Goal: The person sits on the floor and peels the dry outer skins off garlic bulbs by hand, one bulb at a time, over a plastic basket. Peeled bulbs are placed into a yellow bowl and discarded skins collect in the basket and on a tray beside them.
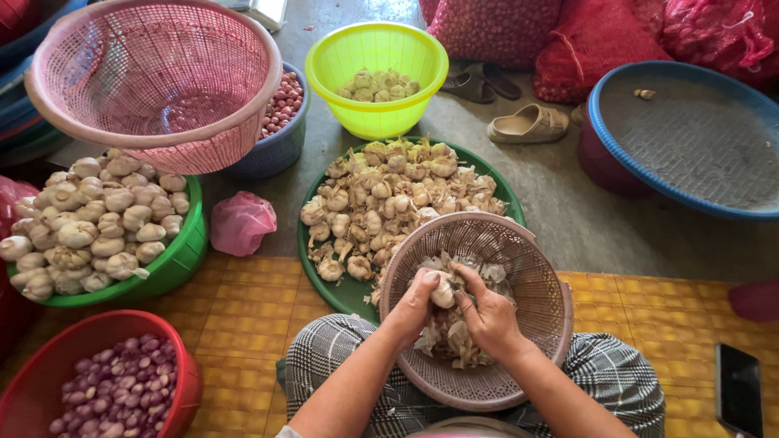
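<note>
- Your left hand [415, 302] and your right hand [487, 312] meet over a beige woven plastic basket [535, 268] resting on your checked lap; both close around one pale garlic bulb [443, 290], thumbs pressed on top.
- Under your hands lies a heap of papery garlic skins [450, 337]; your fingers hide most of it, so what else sits in the heap cannot be made out.
- Just beyond your hands, a flat round green tray [341, 288] carries dozens of brownish, rough garlic bulbs [381, 199], too many to count; the basket rim covers its near edge.
- Further ahead, one lime-green plastic bowl [377, 122] holds a small pile of cleaned bulbs.
- Far to the left of your left hand, a green basin [174, 264] is heaped with white garlic heads [89, 223]; an upturned pink mesh basket [154, 77] leans over it.
- Near your left elbow, a red basin [49, 365] of purple shallots [118, 389] is cut off by the frame edge.
- Ahead on the right, a blue-rimmed flat sieve [690, 134], two red mesh sacks [600, 40] and three sandals [527, 123], partly hidden.
- By your right elbow, a dark phone [738, 389], cropped.
</note>
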A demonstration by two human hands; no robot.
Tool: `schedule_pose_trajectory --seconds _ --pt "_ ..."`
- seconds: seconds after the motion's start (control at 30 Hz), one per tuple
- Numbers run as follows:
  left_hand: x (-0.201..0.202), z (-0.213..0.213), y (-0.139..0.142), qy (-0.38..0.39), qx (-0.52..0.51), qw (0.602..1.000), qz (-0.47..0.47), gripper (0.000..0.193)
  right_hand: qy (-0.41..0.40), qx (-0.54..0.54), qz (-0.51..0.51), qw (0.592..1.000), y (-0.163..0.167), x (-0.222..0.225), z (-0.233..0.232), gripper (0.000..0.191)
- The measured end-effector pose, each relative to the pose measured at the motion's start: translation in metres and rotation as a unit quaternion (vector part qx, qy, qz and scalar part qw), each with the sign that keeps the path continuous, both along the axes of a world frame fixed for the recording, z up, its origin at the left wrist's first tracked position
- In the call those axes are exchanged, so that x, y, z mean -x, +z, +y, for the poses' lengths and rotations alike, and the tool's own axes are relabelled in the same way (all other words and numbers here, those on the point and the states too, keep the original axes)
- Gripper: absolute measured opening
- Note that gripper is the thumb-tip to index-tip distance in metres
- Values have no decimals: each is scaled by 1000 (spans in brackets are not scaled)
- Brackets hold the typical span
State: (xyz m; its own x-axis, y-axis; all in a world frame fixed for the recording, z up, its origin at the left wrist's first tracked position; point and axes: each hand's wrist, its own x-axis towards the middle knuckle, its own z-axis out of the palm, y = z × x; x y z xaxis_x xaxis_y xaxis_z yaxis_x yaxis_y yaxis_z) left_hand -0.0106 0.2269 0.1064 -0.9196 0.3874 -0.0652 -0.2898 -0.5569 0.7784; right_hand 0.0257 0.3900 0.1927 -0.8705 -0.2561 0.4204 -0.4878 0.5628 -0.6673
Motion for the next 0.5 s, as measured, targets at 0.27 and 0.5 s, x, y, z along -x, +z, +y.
schedule_pose_trajectory --seconds 0.27,0.5 --pt "-6 -3 9 -34 56 997 -32 42 -2 71 -106 992 -22 12 6 29" --pt "2 5 -3 29 219 968 120 39 12 166 -149 975 -70 34 19 24"
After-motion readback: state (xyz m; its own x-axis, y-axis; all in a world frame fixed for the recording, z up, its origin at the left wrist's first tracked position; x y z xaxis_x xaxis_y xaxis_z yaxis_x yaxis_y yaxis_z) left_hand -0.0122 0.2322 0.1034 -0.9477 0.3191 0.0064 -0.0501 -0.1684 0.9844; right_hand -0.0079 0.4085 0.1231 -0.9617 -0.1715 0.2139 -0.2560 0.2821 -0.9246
